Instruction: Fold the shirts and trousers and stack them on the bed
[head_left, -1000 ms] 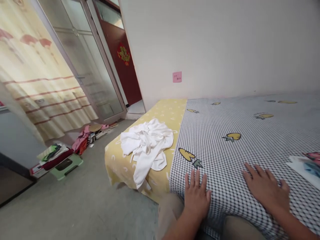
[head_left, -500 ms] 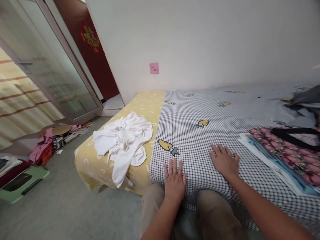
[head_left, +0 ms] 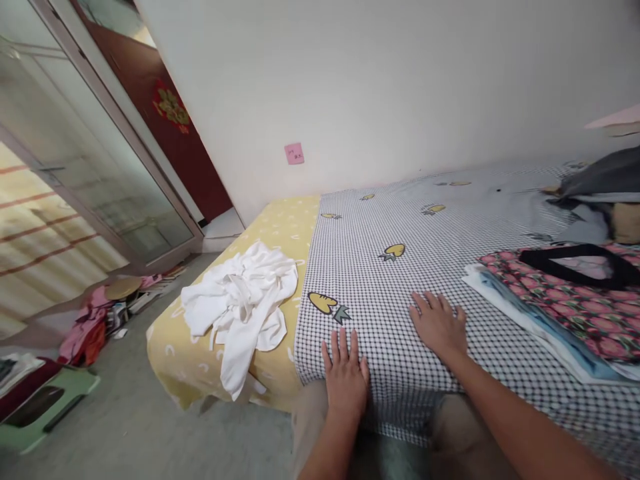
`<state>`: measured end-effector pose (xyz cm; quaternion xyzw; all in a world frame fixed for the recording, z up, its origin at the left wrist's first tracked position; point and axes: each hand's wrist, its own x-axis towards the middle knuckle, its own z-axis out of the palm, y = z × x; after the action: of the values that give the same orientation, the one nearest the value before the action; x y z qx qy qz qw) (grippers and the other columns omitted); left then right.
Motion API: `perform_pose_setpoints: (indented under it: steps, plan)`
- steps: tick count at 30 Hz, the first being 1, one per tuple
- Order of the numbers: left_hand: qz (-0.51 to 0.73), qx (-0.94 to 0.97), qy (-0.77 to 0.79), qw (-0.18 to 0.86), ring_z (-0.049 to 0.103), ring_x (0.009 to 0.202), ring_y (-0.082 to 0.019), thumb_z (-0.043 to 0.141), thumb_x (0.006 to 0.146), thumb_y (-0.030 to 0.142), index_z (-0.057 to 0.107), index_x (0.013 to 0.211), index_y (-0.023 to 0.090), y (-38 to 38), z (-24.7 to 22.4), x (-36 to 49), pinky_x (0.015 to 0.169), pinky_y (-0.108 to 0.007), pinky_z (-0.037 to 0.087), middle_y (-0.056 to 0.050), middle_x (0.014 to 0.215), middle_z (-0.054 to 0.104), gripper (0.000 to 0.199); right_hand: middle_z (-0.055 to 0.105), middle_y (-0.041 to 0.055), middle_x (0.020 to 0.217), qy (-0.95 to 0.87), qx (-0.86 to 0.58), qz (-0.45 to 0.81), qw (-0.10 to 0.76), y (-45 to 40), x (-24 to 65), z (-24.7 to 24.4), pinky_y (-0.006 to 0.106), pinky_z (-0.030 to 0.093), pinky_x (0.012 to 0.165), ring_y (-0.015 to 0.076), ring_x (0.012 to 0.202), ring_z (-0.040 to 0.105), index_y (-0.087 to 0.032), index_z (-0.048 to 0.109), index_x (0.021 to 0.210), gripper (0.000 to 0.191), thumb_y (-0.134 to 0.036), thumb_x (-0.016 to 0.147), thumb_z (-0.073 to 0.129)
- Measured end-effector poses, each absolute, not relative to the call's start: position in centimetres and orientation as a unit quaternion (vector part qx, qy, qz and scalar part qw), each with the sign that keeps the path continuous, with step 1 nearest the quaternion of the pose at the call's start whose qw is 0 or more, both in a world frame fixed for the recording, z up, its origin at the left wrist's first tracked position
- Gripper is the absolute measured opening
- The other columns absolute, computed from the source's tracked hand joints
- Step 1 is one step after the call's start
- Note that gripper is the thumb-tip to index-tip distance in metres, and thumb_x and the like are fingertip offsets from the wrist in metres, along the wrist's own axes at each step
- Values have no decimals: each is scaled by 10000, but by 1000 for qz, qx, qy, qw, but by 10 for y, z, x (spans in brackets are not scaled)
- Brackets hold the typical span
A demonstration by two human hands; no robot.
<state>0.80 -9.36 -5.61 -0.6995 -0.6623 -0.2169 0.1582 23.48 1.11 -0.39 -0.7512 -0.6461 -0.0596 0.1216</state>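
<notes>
My left hand (head_left: 345, 377) lies flat with fingers spread on the front edge of the checked bedsheet (head_left: 380, 313), close to a printed yellow carrot. Further right, my right hand (head_left: 440, 327) also rests palm down on the sheet, its fingers apart. Neither holds anything. A crumpled white garment (head_left: 245, 300) lies in a loose heap on the yellow cover (head_left: 287, 223), left of my hands. To the right of my right hand is a stack of folded clothes, topped by a pink floral garment (head_left: 560, 293) with a black neckline, over blue and white cloth (head_left: 525, 317).
Dark and grey clothes (head_left: 600, 180) are piled at the bed's far right. A pink note (head_left: 294, 153) is stuck to the wall. On the floor at left are a green stool (head_left: 65, 400) and pink cloth (head_left: 87, 327), near a glass door (head_left: 130, 160).
The view has tilted and shifted slightly, so the bed sits a little lower and further left. Both hands stay flat on the sheet; the clothes have not moved.
</notes>
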Motion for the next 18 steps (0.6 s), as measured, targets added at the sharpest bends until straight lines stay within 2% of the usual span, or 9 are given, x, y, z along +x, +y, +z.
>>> perform_pose_setpoints:
  steps: [4,8,12,15,18]
  plan:
    - [-210,-693,-664,185,442,1461,-315,458,991,504,424,1539,272,-95,-57,9,1164,-609,433,-70,1592,468,596,516,88,1543,-652,-742,-55,145,9,234,-4,603,256,1162,333,1439,376,-247,546,1476,574,-415,1028,229]
    - [-198,-698,-660,193,472,1439,-326,471,980,494,396,1557,273,-97,-60,9,1117,-604,491,-80,1580,488,622,514,104,1540,-649,-743,-31,160,8,235,-5,604,257,1162,354,1427,398,-232,557,1472,617,-440,997,222]
    - [-215,-712,-656,132,523,1389,-300,484,973,501,462,1509,335,-98,-49,-3,1096,-569,509,-39,1532,551,561,514,104,1540,-656,-733,-23,179,8,238,-9,599,281,1152,356,1434,401,-249,552,1470,653,-452,949,214]
    - [-291,-695,-657,28,632,1217,-221,510,970,375,642,1291,387,-88,-29,-27,1074,-465,519,8,1328,699,348,517,92,1545,-654,-730,-18,197,12,243,-18,592,304,1144,354,1434,416,-293,550,1461,692,-493,899,200]
    - [-406,-592,-696,8,671,1090,-192,455,944,213,680,1186,289,-68,-9,-67,1011,-388,538,-48,1182,735,339,538,98,1521,-647,-729,-13,222,21,251,-34,589,357,1103,349,1405,462,-372,470,1513,722,-541,856,221]
